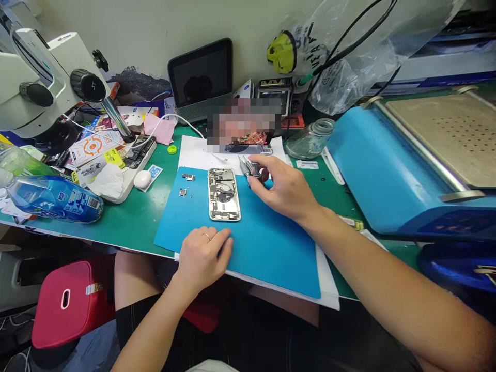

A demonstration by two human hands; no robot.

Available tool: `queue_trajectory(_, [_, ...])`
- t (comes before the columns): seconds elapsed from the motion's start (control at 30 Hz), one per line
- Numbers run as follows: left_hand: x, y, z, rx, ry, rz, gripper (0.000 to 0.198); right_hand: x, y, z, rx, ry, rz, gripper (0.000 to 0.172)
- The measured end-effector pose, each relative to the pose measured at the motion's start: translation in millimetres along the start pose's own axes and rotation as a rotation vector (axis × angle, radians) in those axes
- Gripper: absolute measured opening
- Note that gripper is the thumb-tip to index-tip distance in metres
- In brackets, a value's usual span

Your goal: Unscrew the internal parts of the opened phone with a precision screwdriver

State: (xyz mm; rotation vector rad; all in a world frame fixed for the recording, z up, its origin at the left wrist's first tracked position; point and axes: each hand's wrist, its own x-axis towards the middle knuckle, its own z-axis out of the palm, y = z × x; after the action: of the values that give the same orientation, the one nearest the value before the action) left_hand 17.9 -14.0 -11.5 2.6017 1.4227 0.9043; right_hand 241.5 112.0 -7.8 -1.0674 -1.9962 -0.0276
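An opened smartphone [225,194], its inner parts exposed, lies on the blue mat [271,253]. Past its upper right corner, the fingers of my right hand [284,183] close around slim grey tools with pointed ends that look like screwdrivers [246,166]. My left hand [203,256] rests on the mat's near edge below the phone, its fingers curled together and no object showing in them. Left of the phone lie a small phone part [188,177] and a second small metal part [183,191], with tiny specks beside them.
A microscope [58,88] overhangs the cluttered left side, near a blue bottle [58,199]. Behind the mat stand a partly blurred screen [244,124], a dark display [201,72] and a glass jar [311,138]. A big blue machine [360,175] occupies the right.
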Motion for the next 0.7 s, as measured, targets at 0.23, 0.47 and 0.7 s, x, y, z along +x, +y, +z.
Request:
queue_trajectory(0.23, [0,2,0.7,0.035,-0.001,0.016,0.022,-6,-15,-1,0.206,0.195,0.034,0.044])
queue_trajectory(0.47, [1,3,0.6,0.073,-0.012,0.037,0.022,-17,-55,14,0.706,0.034,0.006,0.045])
queue_trajectory(0.7, [1,4,1.5,0.099,-0.006,0.039,0.024,-23,-67,29,0.844,-0.037,-0.013,0.029])
